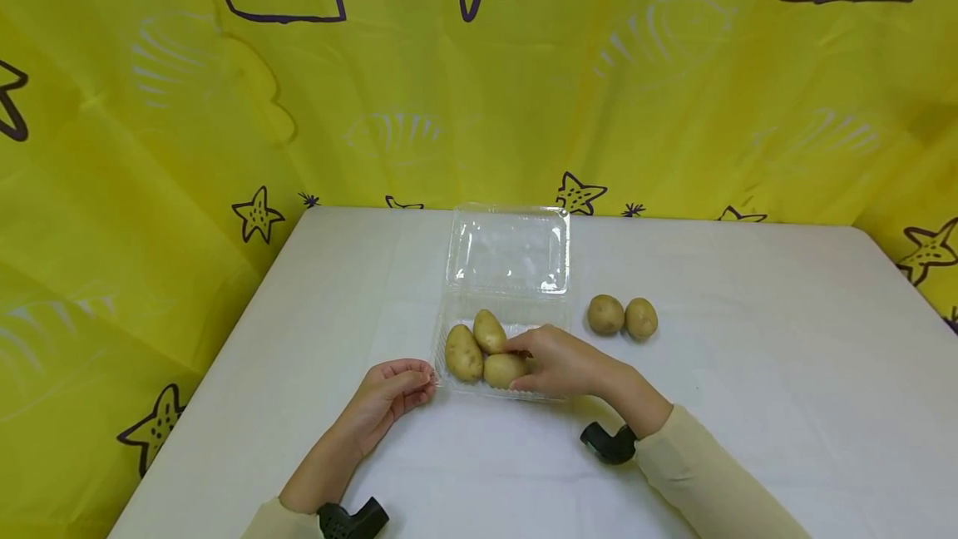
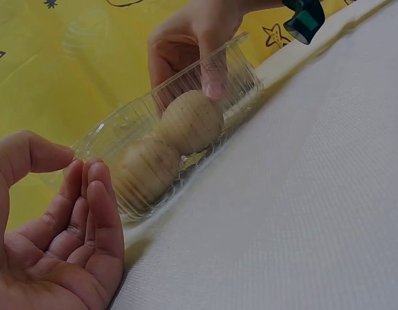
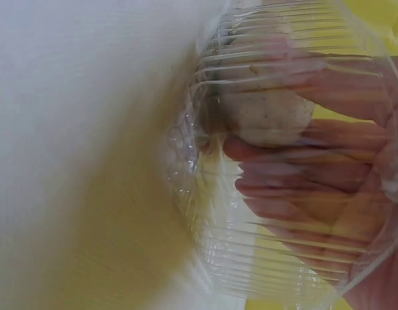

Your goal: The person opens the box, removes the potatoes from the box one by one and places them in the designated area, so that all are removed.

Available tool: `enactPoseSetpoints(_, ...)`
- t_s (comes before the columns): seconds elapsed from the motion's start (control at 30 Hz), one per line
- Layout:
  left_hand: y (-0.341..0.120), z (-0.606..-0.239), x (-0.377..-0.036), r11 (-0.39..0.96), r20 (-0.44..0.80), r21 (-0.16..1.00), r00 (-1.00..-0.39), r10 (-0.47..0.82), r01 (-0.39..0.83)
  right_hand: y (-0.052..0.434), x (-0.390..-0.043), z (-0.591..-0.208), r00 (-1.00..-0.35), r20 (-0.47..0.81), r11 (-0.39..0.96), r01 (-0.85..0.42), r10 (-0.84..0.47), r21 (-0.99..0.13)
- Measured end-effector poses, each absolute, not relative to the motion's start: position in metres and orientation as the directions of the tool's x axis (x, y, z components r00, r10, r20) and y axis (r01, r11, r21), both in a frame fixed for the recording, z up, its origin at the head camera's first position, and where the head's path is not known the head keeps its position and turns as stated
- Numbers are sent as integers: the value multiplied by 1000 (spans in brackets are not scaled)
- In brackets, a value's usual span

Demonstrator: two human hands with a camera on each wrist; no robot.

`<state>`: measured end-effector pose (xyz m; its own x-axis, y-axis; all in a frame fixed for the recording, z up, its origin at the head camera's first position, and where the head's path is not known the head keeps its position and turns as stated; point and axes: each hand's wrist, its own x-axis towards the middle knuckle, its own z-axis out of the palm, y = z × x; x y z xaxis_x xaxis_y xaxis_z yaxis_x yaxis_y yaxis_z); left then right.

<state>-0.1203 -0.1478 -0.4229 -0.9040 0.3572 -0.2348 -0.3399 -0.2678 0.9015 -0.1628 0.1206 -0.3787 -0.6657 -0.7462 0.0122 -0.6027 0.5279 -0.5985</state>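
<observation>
An open clear plastic clamshell box [image 1: 441, 331] lies on the white table, its lid [image 1: 509, 252] folded back. Three potatoes are in its tray. My right hand [image 1: 550, 360] reaches into the tray and grips the nearest potato [image 1: 501, 370] with curled fingers. The left wrist view shows that potato [image 2: 192, 119] under the right hand [image 2: 192, 32], behind the ribbed tray wall [image 2: 108, 129]. Through the plastic, the right wrist view shows the fingers [image 3: 302, 174] round the potato [image 3: 269, 110]. My left hand [image 1: 397, 389] rests palm up beside the tray's front left corner, loosely curled and holding nothing.
Two more potatoes [image 1: 605, 314] [image 1: 641, 318] lie on the table [image 1: 748, 373] right of the box. A yellow curtain with star prints [image 1: 674, 106] hangs behind and to the left. The table's left edge runs close to my left arm.
</observation>
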Motion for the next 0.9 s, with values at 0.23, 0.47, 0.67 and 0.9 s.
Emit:
enactPoseSetpoints(0.23,-148,-423,-120,-264,-236,903,-905,354,-339,121,-163,-377,-638,18,513,-635,-770,-578)
enactPoseSetpoints(0.47,-148,-422,-120,-263,-240,901,-903,357,-344,126,-163,-373,-641,-4,516,-614,-768,-597)
enactPoseSetpoints(0.67,-147,-422,-120,-261,-250,900,-903,350,-350,133,-161,-371,-688,-7,518,-541,-726,-663)
enactPoseSetpoints(0.9,-147,-422,-120,-268,-246,898,-902,354,-350,139,-161,-371,-707,103,441,-540,-699,-717)
